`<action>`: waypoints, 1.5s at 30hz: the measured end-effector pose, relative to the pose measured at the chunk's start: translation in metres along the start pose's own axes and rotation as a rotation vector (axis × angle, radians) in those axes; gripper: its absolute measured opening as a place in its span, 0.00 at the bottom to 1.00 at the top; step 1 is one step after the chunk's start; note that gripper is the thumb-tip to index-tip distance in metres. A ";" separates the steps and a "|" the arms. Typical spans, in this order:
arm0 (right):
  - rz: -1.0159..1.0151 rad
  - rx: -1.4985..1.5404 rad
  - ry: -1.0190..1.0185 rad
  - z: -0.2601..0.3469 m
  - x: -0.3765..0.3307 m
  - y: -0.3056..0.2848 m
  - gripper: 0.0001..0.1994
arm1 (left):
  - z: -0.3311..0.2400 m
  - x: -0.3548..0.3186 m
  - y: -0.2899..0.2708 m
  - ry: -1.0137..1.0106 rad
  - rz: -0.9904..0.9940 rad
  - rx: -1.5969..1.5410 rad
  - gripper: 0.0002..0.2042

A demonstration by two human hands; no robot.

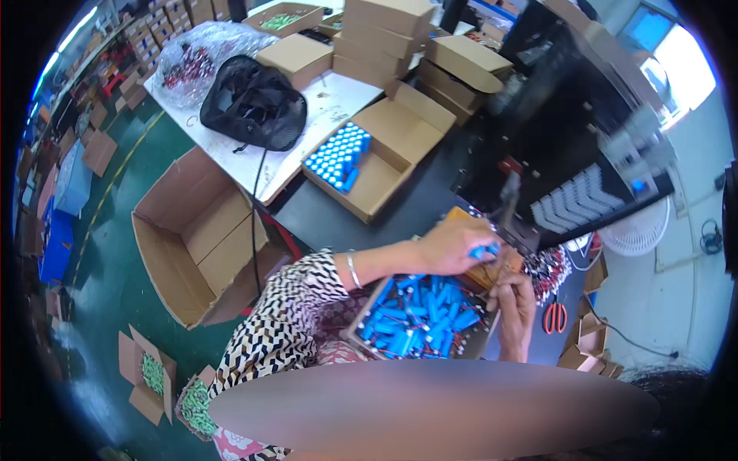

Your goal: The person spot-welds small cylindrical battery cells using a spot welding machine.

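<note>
**Blue cells at the bench, both hands busy**

Left hand (453, 244) right of centre, fingers pinched on a blue cell (484, 250). Right hand (513, 306) just below it, curled narrow; can't tell what it grips. Tray (355, 323) of loose blue cells under both hands, lower centre. Red scissors (555, 315) on the bench (323, 215), right of the tray. Open box (400, 142) with stacked blue cells, upper centre. Black mesh bag (250, 104) upper left. Empty carton (196, 238) on the floor, left. White fan (638, 230) at right.
</note>
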State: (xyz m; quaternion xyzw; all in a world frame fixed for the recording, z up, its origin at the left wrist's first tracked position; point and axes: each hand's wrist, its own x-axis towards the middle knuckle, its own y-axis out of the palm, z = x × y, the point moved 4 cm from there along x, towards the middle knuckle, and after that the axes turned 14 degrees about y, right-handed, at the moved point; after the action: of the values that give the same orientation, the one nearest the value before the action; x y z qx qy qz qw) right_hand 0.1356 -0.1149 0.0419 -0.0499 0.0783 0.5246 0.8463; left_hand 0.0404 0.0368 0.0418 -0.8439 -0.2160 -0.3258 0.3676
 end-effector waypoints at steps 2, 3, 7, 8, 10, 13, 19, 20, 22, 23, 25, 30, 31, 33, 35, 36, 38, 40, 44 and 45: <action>0.030 0.023 -0.011 -0.002 -0.004 -0.003 0.02 | -0.007 0.006 -0.002 0.032 0.035 0.053 0.10; 0.074 0.011 -0.051 0.000 -0.004 -0.004 0.03 | -0.009 0.007 0.000 0.017 0.046 0.065 0.11; 0.172 -0.014 -0.035 -0.009 0.002 -0.006 0.04 | -0.011 0.004 -0.001 -0.084 0.148 0.175 0.12; 0.230 -0.020 -0.044 -0.005 0.001 -0.004 0.04 | -0.014 0.001 -0.003 -0.132 0.136 0.184 0.11; 0.247 0.015 -0.082 -0.011 -0.001 -0.003 0.05 | -0.020 -0.005 -0.003 -0.136 0.102 0.204 0.10; 0.240 0.002 -0.064 -0.010 -0.005 0.001 0.06 | -0.026 -0.004 -0.004 -0.121 0.092 0.223 0.09; 0.207 0.055 -0.030 -0.004 0.000 -0.005 0.06 | -0.021 0.005 0.000 -0.036 0.080 0.216 0.09; 0.204 0.053 -0.031 -0.004 0.001 -0.006 0.06 | -0.022 0.008 0.000 -0.063 0.099 0.216 0.09; 0.161 0.047 -0.033 -0.001 0.007 -0.008 0.04 | -0.017 0.011 0.001 -0.071 0.110 0.198 0.09; 0.121 0.045 -0.032 0.000 0.008 -0.008 0.04 | -0.018 0.011 0.001 -0.050 0.088 0.195 0.09; 0.056 0.018 0.027 0.003 0.014 -0.008 0.04 | -0.012 0.010 0.006 -0.070 0.080 0.179 0.10; -0.104 -0.166 -0.110 0.008 0.023 -0.002 0.04 | -0.018 0.007 0.005 -0.067 0.058 0.177 0.10; -0.109 -0.174 -0.097 0.007 0.024 0.001 0.04 | -0.019 0.007 0.006 -0.073 0.055 0.162 0.10; -0.135 -0.080 -0.020 0.005 0.024 0.004 0.04 | -0.020 0.005 0.005 -0.095 0.050 0.191 0.11; -0.157 -0.104 0.023 0.007 0.023 0.008 0.04 | -0.021 0.002 0.005 -0.077 0.047 0.206 0.11; -0.180 -0.116 0.056 0.008 0.024 0.009 0.05 | -0.020 0.002 0.004 -0.051 0.053 0.231 0.12; -0.212 -0.154 0.009 0.010 0.025 0.012 0.06 | -0.019 0.000 0.003 -0.042 0.049 0.233 0.13; -0.280 -0.191 -0.083 0.010 0.027 0.013 0.09 | -0.020 0.000 0.004 -0.034 0.057 0.234 0.13; -0.298 -0.156 -0.058 0.015 0.029 0.013 0.09 | -0.021 0.002 0.005 -0.069 0.029 0.197 0.12; -0.294 -0.138 -0.066 0.014 0.030 0.012 0.10 | -0.021 0.003 0.005 -0.062 0.029 0.217 0.12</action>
State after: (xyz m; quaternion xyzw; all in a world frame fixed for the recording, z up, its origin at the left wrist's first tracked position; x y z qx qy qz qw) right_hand 0.1385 -0.0809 0.0500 -0.1015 0.0061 0.4005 0.9106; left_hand 0.0375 0.0183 0.0525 -0.8119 -0.2487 -0.2689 0.4546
